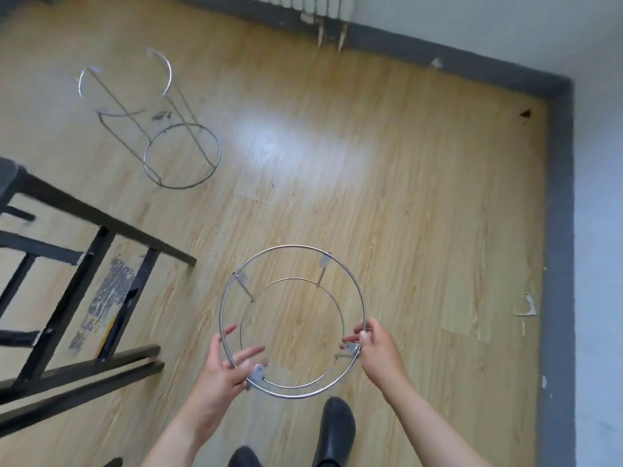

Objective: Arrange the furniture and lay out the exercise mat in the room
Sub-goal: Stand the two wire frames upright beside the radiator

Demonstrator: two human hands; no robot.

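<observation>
I look straight down through a chrome wire stool frame [292, 247], two rings joined by thin legs, held upright above the wood floor. My left hand [226, 360] grips its top ring at the lower left by a small metal bracket. My right hand [371, 345] pinches the same ring at the right, by another bracket. A second identical wire stool frame [182, 153] stands farther off at the upper left. No exercise mat is in view.
A black metal frame [101, 237] of bars fills the left side, close to my left hand. A grey skirting board [558, 230] and white wall run along the right and top, with a radiator [317, 5] at the top. My black shoes [337, 429] are below the frame.
</observation>
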